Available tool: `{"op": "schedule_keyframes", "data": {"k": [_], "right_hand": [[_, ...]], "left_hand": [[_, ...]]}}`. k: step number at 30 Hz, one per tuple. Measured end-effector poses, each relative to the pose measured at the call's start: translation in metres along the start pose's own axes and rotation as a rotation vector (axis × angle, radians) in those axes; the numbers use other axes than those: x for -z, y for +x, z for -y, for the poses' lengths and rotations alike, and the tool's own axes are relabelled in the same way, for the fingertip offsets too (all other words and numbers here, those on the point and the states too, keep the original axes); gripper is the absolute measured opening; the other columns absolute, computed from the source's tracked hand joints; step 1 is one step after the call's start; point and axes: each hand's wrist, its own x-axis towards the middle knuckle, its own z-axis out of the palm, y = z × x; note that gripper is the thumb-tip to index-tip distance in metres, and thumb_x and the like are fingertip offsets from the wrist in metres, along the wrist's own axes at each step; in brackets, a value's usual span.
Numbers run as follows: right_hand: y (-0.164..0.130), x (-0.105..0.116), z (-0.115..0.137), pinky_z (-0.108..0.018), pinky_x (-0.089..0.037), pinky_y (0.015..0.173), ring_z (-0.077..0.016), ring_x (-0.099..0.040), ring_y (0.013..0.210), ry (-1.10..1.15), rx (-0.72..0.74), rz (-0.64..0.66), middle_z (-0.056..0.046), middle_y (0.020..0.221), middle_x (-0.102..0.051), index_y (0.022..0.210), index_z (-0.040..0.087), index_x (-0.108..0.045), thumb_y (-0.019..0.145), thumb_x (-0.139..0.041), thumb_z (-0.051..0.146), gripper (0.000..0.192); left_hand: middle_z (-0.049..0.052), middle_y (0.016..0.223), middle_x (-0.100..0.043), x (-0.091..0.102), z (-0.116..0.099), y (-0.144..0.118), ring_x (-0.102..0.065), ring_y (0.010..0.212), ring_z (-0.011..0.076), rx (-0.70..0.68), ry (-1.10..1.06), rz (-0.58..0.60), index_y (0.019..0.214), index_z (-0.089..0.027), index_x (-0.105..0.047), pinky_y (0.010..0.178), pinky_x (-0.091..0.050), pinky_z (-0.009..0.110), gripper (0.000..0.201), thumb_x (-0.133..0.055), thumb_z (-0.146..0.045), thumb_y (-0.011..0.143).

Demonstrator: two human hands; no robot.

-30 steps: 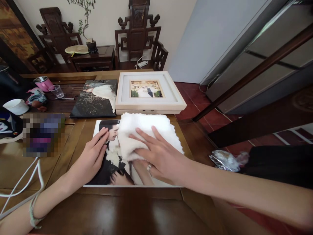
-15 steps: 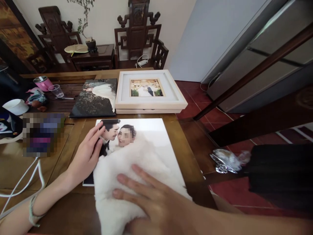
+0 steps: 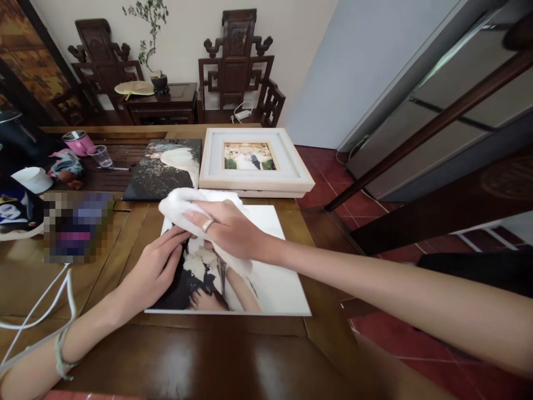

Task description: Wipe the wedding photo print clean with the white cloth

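A glossy wedding photo panel (image 3: pixel 278 286) lies flat on the wooden table in front of me. My left hand (image 3: pixel 156 269) rests on its left side, fingers stretched out towards the top and holding nothing. Bunched under my right hand (image 3: pixel 235 228), which wears a ring, is a fluffy white cloth (image 3: pixel 179 205). The fingers press it onto the upper part of the panel, so the faces in the picture are mostly covered. The cloth's far edge reaches past the panel's top, close to the other pictures.
Behind the panel are a framed photo (image 3: pixel 258 180) in a pale box frame and a dark photo panel (image 3: pixel 156 178). To the left sit a pink mug (image 3: pixel 78 143), a clear cup (image 3: pixel 100 156), a white cup (image 3: pixel 32 179) and white cables (image 3: pixel 69 294). The table's right edge borders red floor tiles.
My right hand has carried the white cloth from the panel's lower part up to its top left, gathering it. The lower picture now shows. My left hand stays at the left side.
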Motion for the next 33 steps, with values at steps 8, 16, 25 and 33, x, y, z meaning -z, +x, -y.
{"op": "schedule_keyframes", "data": {"k": [8,16,25,33], "right_hand": [[-0.037,0.038,-0.015,-0.031,-0.043,0.071,-0.0181,-0.058,0.076,-0.202,-0.097,0.072,-0.002,0.08,-0.066,0.081,0.018,-0.063,0.098,-0.038,0.039,0.036],[-0.125,0.038,-0.031,-0.068,-0.028,0.106,-0.0368,-0.044,0.131,-0.609,0.212,0.049,-0.017,0.132,-0.058,0.085,0.018,-0.068,0.087,-0.046,0.013,0.022],[-0.139,0.032,-0.031,-0.064,-0.014,0.113,-0.0288,-0.026,0.142,-0.564,0.357,0.212,-0.012,0.141,-0.052,0.092,0.023,-0.07,0.087,-0.052,0.019,0.019],[-0.095,0.069,-0.071,-0.066,-0.02,0.11,-0.0298,-0.036,0.138,-0.7,0.245,0.049,-0.024,0.133,-0.056,0.098,0.014,-0.065,0.097,-0.04,0.02,0.026]], "left_hand": [[0.01,0.142,-0.05,-0.006,0.004,-0.001,-0.045,0.135,0.0241,0.033,0.046,0.024,0.13,-0.016,-0.054,0.114,-0.036,0.04,0.039,-0.038,-0.03,0.098],[0.008,0.146,-0.047,-0.007,0.001,-0.002,-0.043,0.136,0.0232,0.064,0.051,-0.017,0.137,-0.018,-0.048,0.114,-0.035,0.043,0.043,-0.04,-0.034,0.098],[0.006,0.151,-0.041,-0.008,0.005,-0.001,-0.037,0.14,0.0233,0.032,0.115,0.028,0.14,-0.019,-0.046,0.116,-0.031,0.042,0.045,-0.038,-0.035,0.098],[0.007,0.151,-0.042,-0.007,0.003,0.0,-0.037,0.14,0.0219,0.031,0.126,0.04,0.141,-0.018,-0.044,0.116,-0.032,0.041,0.046,-0.037,-0.035,0.099]]}}
